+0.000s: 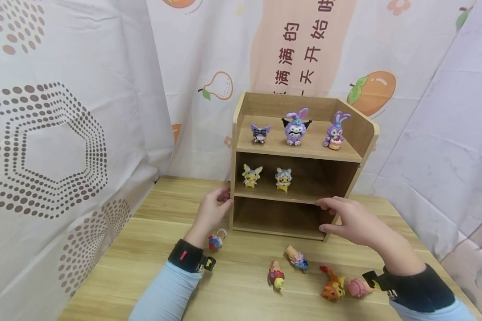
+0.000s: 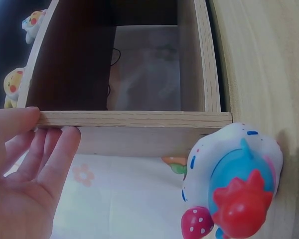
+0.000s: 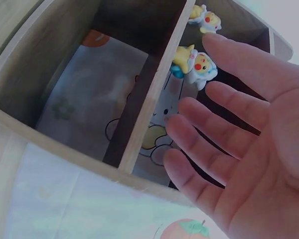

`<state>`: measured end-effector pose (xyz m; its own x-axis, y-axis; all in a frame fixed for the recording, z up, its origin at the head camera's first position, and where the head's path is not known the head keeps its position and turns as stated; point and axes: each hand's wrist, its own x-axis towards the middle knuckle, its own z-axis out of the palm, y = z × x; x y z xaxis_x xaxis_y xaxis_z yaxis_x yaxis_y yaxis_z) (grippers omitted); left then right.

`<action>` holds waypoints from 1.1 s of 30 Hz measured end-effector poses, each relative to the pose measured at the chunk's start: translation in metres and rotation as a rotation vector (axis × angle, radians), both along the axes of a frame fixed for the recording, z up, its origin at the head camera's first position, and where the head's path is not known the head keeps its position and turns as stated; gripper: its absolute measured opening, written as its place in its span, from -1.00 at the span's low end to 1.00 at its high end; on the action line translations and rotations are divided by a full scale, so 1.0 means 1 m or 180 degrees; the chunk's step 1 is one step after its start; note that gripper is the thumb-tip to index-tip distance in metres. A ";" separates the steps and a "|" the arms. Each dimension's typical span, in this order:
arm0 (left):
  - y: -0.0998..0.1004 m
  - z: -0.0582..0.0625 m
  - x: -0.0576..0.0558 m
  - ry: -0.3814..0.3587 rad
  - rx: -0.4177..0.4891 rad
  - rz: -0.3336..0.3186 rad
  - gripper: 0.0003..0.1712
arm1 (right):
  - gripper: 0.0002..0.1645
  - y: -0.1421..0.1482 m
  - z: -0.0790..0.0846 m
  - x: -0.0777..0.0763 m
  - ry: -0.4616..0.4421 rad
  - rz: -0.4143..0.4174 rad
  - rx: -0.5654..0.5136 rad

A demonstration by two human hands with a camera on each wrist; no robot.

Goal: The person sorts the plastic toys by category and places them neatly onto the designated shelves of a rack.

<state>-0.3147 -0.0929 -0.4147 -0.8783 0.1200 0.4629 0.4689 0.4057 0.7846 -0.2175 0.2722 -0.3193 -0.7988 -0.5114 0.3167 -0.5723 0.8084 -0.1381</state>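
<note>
A small wooden shelf unit (image 1: pixel 297 155) with three levels stands on the table. My left hand (image 1: pixel 213 209) is at its left side panel (image 2: pixel 139 118), thumb at the front edge and fingers against the outer face. My right hand (image 1: pixel 355 220) is spread before the lower right of the unit, palm inward and holding nothing. Two yellow figurines in pale costumes, one with large ears (image 1: pixel 251 175) and one in a blue-grey hood (image 1: pixel 283 179), stand on the middle level. On top are a small purple-eared figurine (image 1: pixel 260 133), a purple one with black horns (image 1: pixel 295 128) and a purple rabbit with cake (image 1: pixel 335 131).
Several figurines lie on the table (image 1: pixel 233 285): a blue-and-red one (image 1: pixel 216 239) by my left wrist, a cone-shaped one (image 1: pixel 297 258), a red-and-yellow one (image 1: pixel 276 276), an orange one (image 1: pixel 332 285) and a pink one (image 1: pixel 358 287). Printed curtains (image 1: pixel 201 147) hang behind.
</note>
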 end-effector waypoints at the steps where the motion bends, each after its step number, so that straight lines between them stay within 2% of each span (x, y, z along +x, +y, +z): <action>1: 0.000 0.000 0.000 0.0012 -0.0006 0.0001 -0.63 | -0.37 0.002 -0.001 0.001 -0.0028 -0.0006 0.0022; 14: 0.002 0.003 0.001 0.0051 0.0002 0.0013 -0.64 | -0.33 0.023 -0.022 0.010 -0.0417 0.0015 0.0051; 26: 0.001 0.002 -0.002 0.0079 0.0051 -0.0013 -0.63 | -0.33 0.033 -0.037 0.020 -0.0464 0.0421 0.0081; 33: 0.001 0.000 -0.002 0.0100 0.0090 -0.0038 -0.63 | -0.39 0.038 -0.053 0.020 -0.0743 0.0623 0.0158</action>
<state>-0.3168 -0.0922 -0.4145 -0.8619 0.1168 0.4934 0.4980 0.3780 0.7804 -0.1970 0.3106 -0.3726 -0.7318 -0.6731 0.1069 -0.6753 0.6949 -0.2473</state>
